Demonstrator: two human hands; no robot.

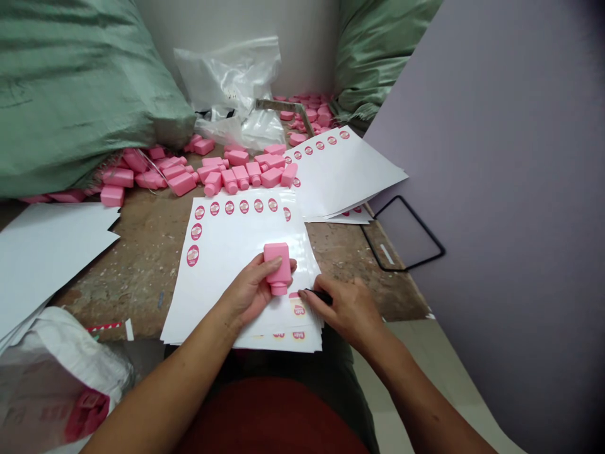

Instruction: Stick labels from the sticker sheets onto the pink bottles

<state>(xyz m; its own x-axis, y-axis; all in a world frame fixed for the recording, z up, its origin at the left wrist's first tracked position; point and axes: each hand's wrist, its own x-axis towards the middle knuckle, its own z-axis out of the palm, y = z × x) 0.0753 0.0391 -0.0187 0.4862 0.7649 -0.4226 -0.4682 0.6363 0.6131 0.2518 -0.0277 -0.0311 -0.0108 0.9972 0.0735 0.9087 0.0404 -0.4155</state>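
Observation:
My left hand (255,287) is closed around a small pink plastic bottle (276,261), its neck pointing toward me, above a stack of white sticker sheets (227,271). Oval pink stickers (229,207) run along the top sheet's far and left edges. My right hand (347,309) is closed on a slim black tool (321,295); its exact kind is mostly hidden by the fingers. The right fingertips are at the right edge of the stack, beside a pink-and-cream sticker (297,309).
Many pink bottles (241,176) lie behind the sheets. Other sheets (340,170) are at the back right and left (42,252). Green sacks (85,88) and a clear plastic bag (231,82) stand behind. A black wire frame (401,233) sits by the purple wall (510,189).

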